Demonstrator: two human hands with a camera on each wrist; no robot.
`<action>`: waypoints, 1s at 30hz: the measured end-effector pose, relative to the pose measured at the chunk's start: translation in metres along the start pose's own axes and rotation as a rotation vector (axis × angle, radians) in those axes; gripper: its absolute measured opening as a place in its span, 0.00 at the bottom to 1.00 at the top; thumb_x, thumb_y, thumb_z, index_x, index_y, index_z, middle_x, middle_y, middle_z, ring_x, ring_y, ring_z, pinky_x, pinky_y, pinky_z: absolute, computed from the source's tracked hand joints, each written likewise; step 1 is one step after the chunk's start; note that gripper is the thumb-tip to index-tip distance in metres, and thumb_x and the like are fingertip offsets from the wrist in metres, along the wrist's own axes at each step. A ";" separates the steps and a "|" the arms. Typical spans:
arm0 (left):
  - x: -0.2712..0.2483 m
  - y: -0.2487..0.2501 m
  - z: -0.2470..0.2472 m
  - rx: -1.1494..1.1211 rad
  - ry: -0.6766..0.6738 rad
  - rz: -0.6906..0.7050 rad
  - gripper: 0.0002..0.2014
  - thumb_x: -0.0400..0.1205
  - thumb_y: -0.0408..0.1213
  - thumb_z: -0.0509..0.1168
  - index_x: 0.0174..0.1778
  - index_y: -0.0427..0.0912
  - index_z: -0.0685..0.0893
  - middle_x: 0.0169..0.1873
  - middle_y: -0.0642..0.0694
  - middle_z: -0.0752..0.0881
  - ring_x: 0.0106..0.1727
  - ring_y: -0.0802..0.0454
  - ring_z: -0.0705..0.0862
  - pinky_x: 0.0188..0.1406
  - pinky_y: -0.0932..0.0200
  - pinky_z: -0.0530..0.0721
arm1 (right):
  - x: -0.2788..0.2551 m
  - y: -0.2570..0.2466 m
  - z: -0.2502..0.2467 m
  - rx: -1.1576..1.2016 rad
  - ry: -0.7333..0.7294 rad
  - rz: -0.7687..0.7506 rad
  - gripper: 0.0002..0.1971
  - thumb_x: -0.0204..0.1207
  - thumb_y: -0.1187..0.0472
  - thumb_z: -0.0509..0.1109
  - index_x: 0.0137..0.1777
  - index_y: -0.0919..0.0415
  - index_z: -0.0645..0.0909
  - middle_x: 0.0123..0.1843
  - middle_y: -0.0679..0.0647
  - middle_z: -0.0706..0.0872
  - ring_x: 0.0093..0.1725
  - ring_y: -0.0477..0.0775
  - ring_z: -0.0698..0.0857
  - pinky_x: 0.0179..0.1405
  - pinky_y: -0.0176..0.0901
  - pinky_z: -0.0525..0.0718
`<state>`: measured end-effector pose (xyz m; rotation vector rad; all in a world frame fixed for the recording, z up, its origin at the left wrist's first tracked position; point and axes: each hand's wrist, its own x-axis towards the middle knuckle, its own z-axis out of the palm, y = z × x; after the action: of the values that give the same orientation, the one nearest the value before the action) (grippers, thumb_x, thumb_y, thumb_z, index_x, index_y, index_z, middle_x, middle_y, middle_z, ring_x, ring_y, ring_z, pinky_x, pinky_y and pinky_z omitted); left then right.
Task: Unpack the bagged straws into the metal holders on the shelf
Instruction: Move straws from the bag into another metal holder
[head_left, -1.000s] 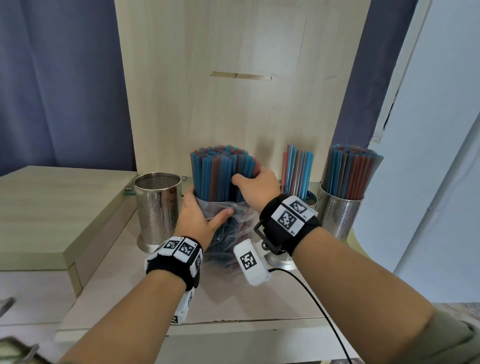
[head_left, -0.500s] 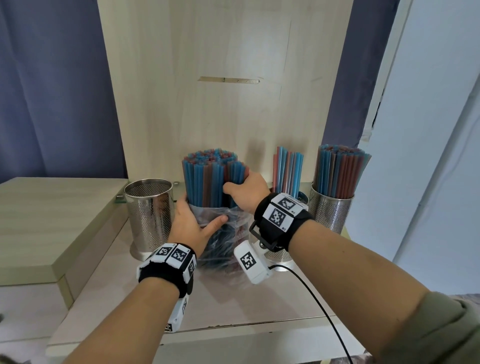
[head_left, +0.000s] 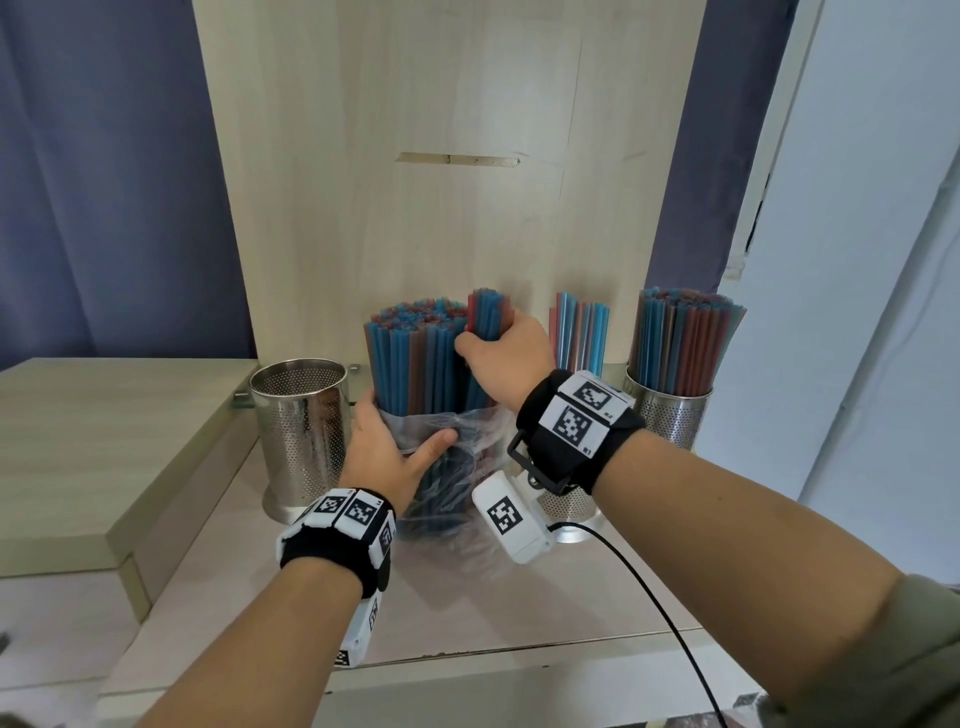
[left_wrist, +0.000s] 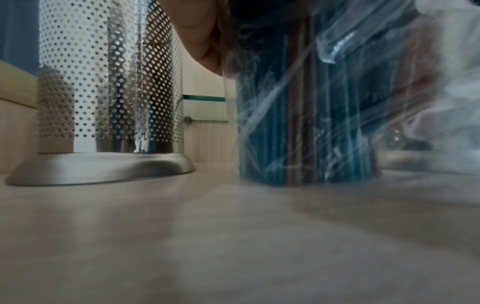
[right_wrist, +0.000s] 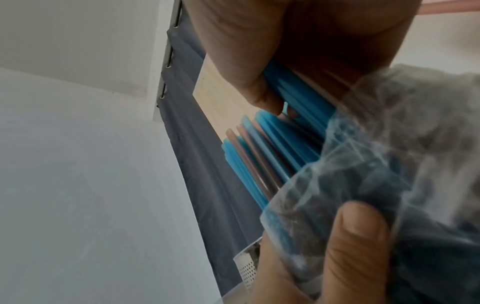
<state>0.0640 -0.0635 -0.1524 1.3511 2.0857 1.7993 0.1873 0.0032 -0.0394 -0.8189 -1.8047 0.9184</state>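
A clear plastic bag of blue and red straws stands upright on the shelf. My left hand grips the bag around its middle; the bag fills the right of the left wrist view. My right hand grips a small bunch of straws lifted a little above the others, and its fingers wrap blue straws. An empty perforated metal holder stands just left of the bag. A middle holder with few straws sits behind my right wrist. The right holder is full.
A raised wooden step borders the shelf on the left. The wooden back panel stands close behind the holders, with dark curtain on both sides and a white wall on the right. A black cable runs from my right wrist.
My right hand has pulled a small bunch of straws upward, so it now stands above the rest of the bundle. The left hand keeps its hold on the bag.
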 end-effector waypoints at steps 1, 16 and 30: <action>0.000 0.000 0.000 0.001 0.001 0.000 0.50 0.69 0.51 0.78 0.79 0.36 0.58 0.70 0.42 0.76 0.71 0.46 0.76 0.64 0.62 0.73 | 0.002 -0.002 -0.001 -0.002 0.003 -0.001 0.10 0.76 0.63 0.71 0.35 0.55 0.74 0.29 0.49 0.78 0.26 0.46 0.76 0.19 0.30 0.73; -0.001 0.001 0.000 0.084 -0.033 -0.021 0.55 0.68 0.59 0.75 0.82 0.36 0.53 0.77 0.37 0.69 0.77 0.41 0.70 0.74 0.50 0.71 | 0.033 -0.035 -0.028 0.204 0.135 -0.030 0.08 0.76 0.64 0.67 0.37 0.58 0.72 0.31 0.54 0.75 0.34 0.55 0.77 0.38 0.48 0.79; -0.001 -0.001 -0.002 0.077 -0.050 -0.043 0.60 0.60 0.70 0.69 0.80 0.35 0.56 0.75 0.36 0.72 0.75 0.39 0.73 0.72 0.41 0.76 | 0.032 -0.041 -0.027 0.193 0.169 -0.089 0.12 0.71 0.64 0.76 0.39 0.55 0.73 0.35 0.49 0.78 0.33 0.49 0.78 0.33 0.41 0.81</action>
<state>0.0627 -0.0655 -0.1531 1.3432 2.1614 1.6672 0.1950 0.0163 0.0172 -0.6680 -1.5670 0.9213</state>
